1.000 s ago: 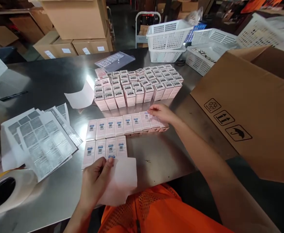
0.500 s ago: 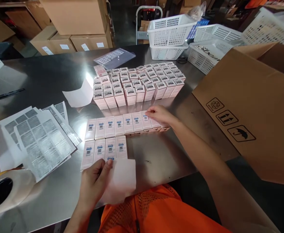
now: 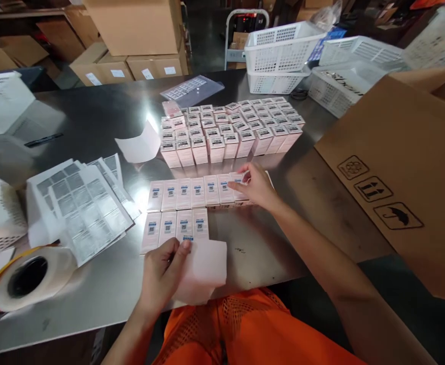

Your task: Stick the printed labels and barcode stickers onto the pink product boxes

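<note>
My left hand pinches a white label sheet between thumb and fingers, low over the table's near edge. A blue-printed label shows on the sheet by my thumb. My right hand rests on the row of small pale-pink boxes, its thumb and fingers apart on one box's top face and covering the boxes to its right. Visible boxes in this row carry blue labels with square codes. Below it lies a shorter row of labelled boxes, partly behind my left hand.
Upright barcoded boxes stand grouped behind the rows. Printed sheets, a curled paper and a tape roll lie leftward. A large carton borders the right; white baskets stand at the back.
The view has shifted, so the tabletop appears farther right. My right hand has moved slightly right along the row, and its fingers have spread. My left hand still holds the label sheet.
</note>
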Available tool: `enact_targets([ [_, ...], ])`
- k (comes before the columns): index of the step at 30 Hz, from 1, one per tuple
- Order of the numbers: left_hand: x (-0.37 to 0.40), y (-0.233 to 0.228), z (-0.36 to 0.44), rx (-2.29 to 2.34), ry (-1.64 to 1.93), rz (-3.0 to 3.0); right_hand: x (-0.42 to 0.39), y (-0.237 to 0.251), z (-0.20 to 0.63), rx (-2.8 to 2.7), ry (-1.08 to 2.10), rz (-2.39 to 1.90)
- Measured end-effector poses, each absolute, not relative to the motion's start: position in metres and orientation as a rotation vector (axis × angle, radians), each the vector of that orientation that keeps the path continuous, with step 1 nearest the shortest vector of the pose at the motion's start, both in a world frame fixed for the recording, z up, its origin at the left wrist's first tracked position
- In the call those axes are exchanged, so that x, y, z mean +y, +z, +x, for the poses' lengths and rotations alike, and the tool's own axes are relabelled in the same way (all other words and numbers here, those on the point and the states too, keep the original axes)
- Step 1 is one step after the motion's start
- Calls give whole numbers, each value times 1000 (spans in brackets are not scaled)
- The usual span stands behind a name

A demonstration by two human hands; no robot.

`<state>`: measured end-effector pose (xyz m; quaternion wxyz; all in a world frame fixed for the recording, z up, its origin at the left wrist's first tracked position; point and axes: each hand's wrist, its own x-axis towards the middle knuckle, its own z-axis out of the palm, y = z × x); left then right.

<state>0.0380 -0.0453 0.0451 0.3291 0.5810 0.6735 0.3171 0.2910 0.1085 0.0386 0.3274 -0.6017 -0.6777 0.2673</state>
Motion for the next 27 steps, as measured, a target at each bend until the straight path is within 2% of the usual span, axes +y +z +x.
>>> enact_targets([
  [3,-42,52,42,1736,857,1556,66,53,261,-1922,1248,-1067],
  [5,-39,55,45,1726,857,1580,42,57,245,-1899,1449,-912],
  [12,-40,52,50,1575,814,1757,36,56,243,-1399,1801,-1011],
  [14,-42,51,50,1523,798,1806,52,59,260,-1359,1736,-1047],
  [19,-47,44,47,1478,815,1884,118,57,327,-1603,1198,-1458],
  [23,-51,39,43,1525,833,1901,159,42,368,-1754,1263,-1591],
  [27,-54,35,38,1580,780,1869,167,35,379,-1897,1295,-1626],
])
